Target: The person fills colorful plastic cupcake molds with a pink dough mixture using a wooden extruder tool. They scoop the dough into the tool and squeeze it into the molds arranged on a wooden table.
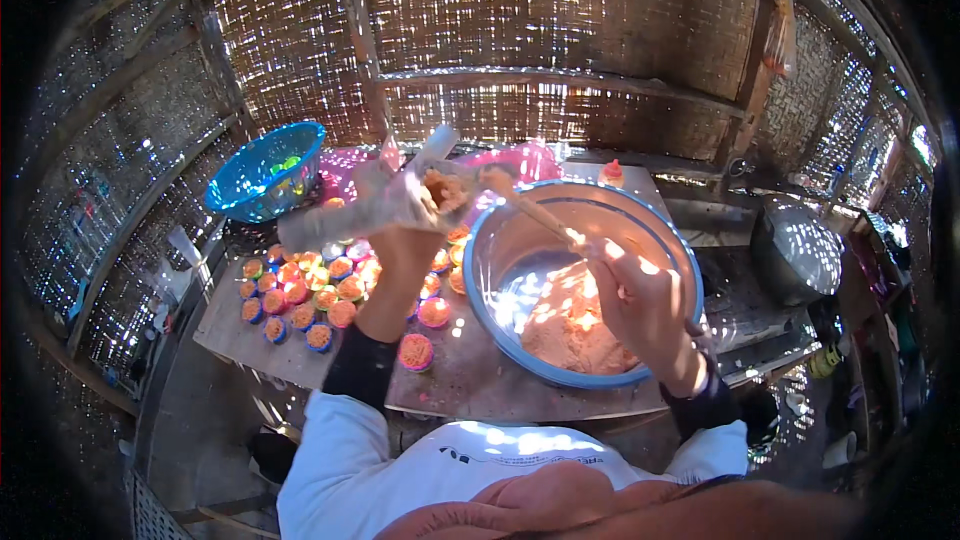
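My left hand (409,244) holds up a pale, blurred bag (341,217), possibly plastic. Orange-brown crumbly food (444,191) shows in its open mouth. In my right hand (641,307) is the handle of a wooden spoon (541,216), which slants up and left so that its blurred head is beside the bag's mouth. Beneath my right hand stands a large blue-rimmed basin (484,315). A mound of orange crumbly mixture (562,315) fills its near right part. Many small colourful cups (319,337) with orange tops cluster below and left of my left hand.
A blue plastic basket (262,172) with green items stands at the table's back left. Pink plastic (536,161) lies behind the basin, near a small red-capped bottle (612,172). A large metal pot (799,251) sits to the right. A woven bamboo wall (562,22) rises behind the wooden table (465,390).
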Demonstrator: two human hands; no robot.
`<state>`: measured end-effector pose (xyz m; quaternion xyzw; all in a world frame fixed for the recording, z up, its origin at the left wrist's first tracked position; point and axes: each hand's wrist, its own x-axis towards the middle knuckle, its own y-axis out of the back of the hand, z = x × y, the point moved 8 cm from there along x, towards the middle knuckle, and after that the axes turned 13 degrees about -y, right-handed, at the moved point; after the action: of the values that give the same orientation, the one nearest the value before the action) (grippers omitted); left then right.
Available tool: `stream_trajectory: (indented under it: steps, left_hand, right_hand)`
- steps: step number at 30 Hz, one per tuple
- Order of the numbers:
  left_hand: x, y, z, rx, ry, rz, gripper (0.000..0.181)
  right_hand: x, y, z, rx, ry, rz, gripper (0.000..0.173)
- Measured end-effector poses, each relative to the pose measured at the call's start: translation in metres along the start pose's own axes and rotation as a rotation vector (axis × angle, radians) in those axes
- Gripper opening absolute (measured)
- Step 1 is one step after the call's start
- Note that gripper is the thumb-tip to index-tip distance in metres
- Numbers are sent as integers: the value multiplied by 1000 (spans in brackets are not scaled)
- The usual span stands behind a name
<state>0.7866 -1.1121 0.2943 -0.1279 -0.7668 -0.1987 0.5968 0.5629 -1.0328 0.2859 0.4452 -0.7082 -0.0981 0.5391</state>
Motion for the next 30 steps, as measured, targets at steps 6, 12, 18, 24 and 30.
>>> stream_trajectory:
  steps: [6, 12, 18, 24, 30]
  left_hand:
    - [-28, -32, -13, -927, 468, 288, 29]
    - [-41, -62, -18, -1784, 666, 466, 32]
    - [-24, 5, -104, -891, 484, 141, 27]
    - [-45, 25, -136, -1828, 837, 206, 41]
    - [-52, 6, -104, -2475, 743, 227, 32]
  right_hand:
    - [-13, -43, -20, 330, -60, 99, 22]
    - [-24, -58, -33, 340, -73, -32, 27]
    - [-41, -49, 55, -411, -237, -223, 18]
    - [-34, -104, 69, -313, -347, -459, 26]
    - [-50, -193, -112, 1507, -696, -1009, 53]
